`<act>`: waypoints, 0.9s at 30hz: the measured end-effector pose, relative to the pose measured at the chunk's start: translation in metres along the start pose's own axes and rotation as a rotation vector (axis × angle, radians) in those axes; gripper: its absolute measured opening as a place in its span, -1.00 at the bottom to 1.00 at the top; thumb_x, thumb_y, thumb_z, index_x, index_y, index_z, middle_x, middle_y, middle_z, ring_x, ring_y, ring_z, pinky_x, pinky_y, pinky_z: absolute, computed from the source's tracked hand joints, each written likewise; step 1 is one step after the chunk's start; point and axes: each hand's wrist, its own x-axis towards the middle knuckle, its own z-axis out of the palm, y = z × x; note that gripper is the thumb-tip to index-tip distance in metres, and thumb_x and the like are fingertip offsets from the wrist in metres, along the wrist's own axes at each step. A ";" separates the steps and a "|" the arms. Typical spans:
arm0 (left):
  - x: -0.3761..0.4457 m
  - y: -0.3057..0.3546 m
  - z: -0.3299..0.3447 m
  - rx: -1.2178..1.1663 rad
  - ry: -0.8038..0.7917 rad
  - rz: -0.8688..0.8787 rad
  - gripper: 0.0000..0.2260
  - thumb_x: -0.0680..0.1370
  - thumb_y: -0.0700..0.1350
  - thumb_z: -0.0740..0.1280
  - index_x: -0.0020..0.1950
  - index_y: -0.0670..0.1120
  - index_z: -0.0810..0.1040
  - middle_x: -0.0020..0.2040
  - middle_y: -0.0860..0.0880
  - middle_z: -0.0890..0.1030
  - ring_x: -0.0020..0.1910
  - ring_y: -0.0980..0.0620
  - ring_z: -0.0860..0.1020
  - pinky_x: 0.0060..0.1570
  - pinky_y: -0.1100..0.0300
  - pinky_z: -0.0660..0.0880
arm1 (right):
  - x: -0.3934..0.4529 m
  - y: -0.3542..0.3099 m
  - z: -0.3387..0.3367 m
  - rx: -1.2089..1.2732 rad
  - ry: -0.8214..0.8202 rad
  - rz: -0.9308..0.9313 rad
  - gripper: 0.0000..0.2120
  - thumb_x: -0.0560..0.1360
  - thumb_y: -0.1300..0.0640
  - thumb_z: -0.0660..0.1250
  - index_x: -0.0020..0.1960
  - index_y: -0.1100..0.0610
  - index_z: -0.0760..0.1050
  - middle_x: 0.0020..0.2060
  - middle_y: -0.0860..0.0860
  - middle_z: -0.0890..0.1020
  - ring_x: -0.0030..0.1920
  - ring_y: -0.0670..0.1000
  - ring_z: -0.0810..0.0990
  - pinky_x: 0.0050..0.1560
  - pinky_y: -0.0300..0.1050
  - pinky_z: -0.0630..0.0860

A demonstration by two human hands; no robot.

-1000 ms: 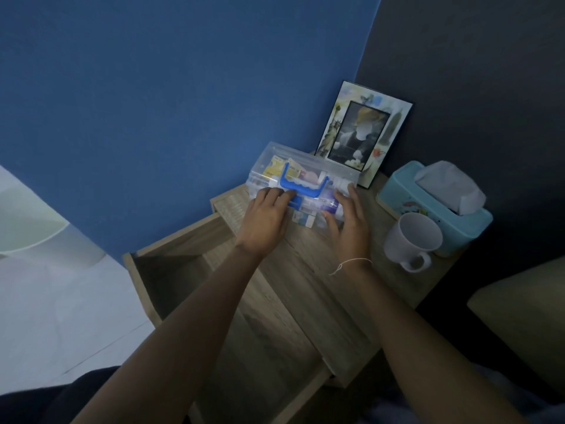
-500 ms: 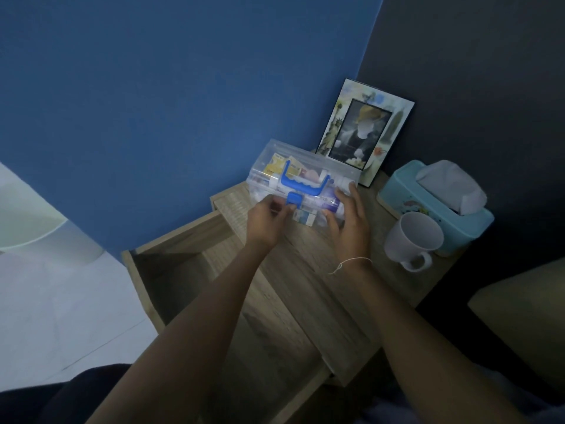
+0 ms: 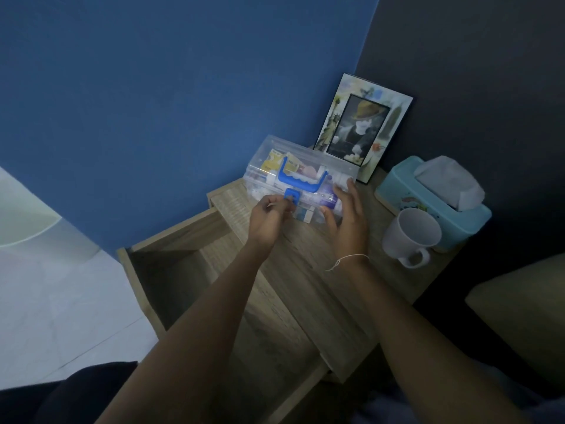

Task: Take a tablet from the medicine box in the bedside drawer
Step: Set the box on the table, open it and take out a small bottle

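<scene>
Step in hand: unlatching. The medicine box [image 3: 301,179] stands on the bedside table [image 3: 308,270], out of the open drawer [image 3: 171,280], lid still down. My left hand [image 3: 265,220] has its grip pinched on the blue latch [image 3: 289,197] at the front, under the blue handle [image 3: 301,179]. My right hand [image 3: 348,218] lies with fingers straight, grip apart, pressed against the box's right end to steady it.

Next, as I judge: flip the latch up, raise the lid while the right hand holds the base, then pick out a tablet strip.

Writing: packets show through the clear lid, yellow and white; print too blurred to read. No brand legible.
</scene>
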 end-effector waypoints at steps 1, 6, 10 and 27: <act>0.001 0.000 0.000 0.003 0.001 0.008 -0.86 0.42 -0.08 0.43 -0.07 -0.08 0.59 -0.16 -0.04 0.66 -0.10 0.01 0.62 0.10 0.02 0.56 | 0.000 0.000 0.000 0.004 0.000 -0.003 -0.63 0.51 0.20 0.36 0.31 0.21 0.45 0.47 0.16 0.29 0.45 0.09 0.28 0.27 -0.59 0.09; 0.002 0.001 -0.002 0.050 0.015 0.036 -0.89 0.46 -0.20 0.38 -0.02 -0.12 0.59 -0.12 -0.05 0.65 -0.07 0.01 0.61 0.07 0.07 0.56 | 0.000 0.000 0.000 -0.018 -0.003 0.005 -0.63 0.52 0.18 0.35 0.32 0.19 0.45 0.47 0.14 0.28 0.46 0.09 0.28 0.28 -0.41 0.18; 0.003 -0.003 -0.002 0.159 0.038 0.128 -0.88 0.49 -0.23 0.37 0.02 -0.14 0.56 -0.08 -0.06 0.62 -0.05 0.00 0.58 0.07 0.03 0.54 | 0.000 0.000 0.001 -0.030 0.002 0.003 -0.63 0.52 0.17 0.34 0.32 0.19 0.45 0.47 0.13 0.28 0.46 0.09 0.29 0.29 -0.39 0.19; -0.005 -0.015 -0.023 1.008 0.077 0.728 -0.67 0.44 -0.34 0.24 0.18 -0.17 0.55 0.14 -0.16 0.52 0.12 -0.14 0.47 0.06 0.00 0.51 | -0.002 -0.002 0.000 0.001 -0.007 0.017 -0.63 0.53 0.19 0.34 0.32 0.18 0.43 0.48 0.13 0.26 0.44 0.00 0.26 0.18 -0.69 0.06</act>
